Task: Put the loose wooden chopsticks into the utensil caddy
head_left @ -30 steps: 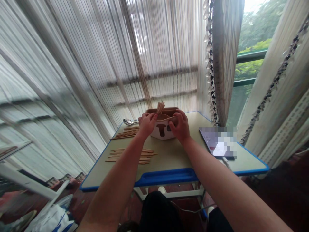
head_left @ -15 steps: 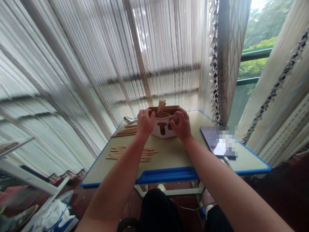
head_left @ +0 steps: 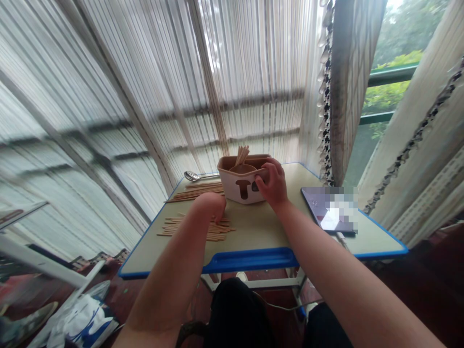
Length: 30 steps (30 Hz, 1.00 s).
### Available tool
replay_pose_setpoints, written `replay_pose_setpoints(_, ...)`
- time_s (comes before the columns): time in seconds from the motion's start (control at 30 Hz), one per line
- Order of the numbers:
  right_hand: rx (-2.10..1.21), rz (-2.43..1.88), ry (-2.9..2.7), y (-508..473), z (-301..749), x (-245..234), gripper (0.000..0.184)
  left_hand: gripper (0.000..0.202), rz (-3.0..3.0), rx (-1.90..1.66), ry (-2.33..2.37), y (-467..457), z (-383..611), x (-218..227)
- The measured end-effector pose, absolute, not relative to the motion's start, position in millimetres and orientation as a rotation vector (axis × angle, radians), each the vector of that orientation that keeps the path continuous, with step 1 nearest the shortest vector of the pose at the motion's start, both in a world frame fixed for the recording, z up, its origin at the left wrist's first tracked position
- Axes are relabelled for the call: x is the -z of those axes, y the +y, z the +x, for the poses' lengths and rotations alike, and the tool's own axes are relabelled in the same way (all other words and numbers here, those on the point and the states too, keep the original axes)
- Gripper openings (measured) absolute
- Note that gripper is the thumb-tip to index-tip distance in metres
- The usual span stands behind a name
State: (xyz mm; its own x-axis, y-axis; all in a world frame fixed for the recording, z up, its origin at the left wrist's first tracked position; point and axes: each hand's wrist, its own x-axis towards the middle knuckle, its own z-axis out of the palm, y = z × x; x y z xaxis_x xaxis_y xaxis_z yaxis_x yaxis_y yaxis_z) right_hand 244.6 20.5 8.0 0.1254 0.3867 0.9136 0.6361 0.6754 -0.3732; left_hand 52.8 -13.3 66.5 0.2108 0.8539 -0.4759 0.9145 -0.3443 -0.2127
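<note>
Right hand clamps the box by its right rim mid-frame, good for bracing, while left hand is at the lower sticks, lower centre, grip hidden so can't tell; I'd gather ends even, box unmoved.

The left forearm and right forearm are bare as far as they show, smooth and rounded, tapering to narrower wrists. The left grip and the right grip are bare hands. Dark, nearly black trousers cover both legs, plain and matt, their finer details lost in shadow. A pale, whitish shoe with a rounded outline shows beyond one knee; a second pale shoe is partly hidden.
</note>
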Motion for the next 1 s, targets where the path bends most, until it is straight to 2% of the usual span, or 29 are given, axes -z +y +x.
replay_pose_setpoints(0.17,0.225,-0.89,-1.491,20,245,-8,0.025,0.021,2.308,0.847,1.733,-10,54,-66)
replay_pose_setpoints(0.43,0.219,-0.872,-1.49,19,245,-8,0.026,0.036,2.409,0.842,1.594,0,48,-61)
replay_pose_setpoints(0.67,0.221,-0.879,-1.49,19,245,-8,0.026,0.037,2.485,0.577,1.52,8,46,-52)
replay_pose_setpoints(0.93,0.2,-0.849,-1.49,18,246,-7,0.02,0.023,2.516,0.202,1.356,6,46,-61)
replay_pose_setpoints(1.0,0.195,-0.835,-1.485,18,246,-6,0.018,0.026,2.509,0.227,1.349,4,44,-64)
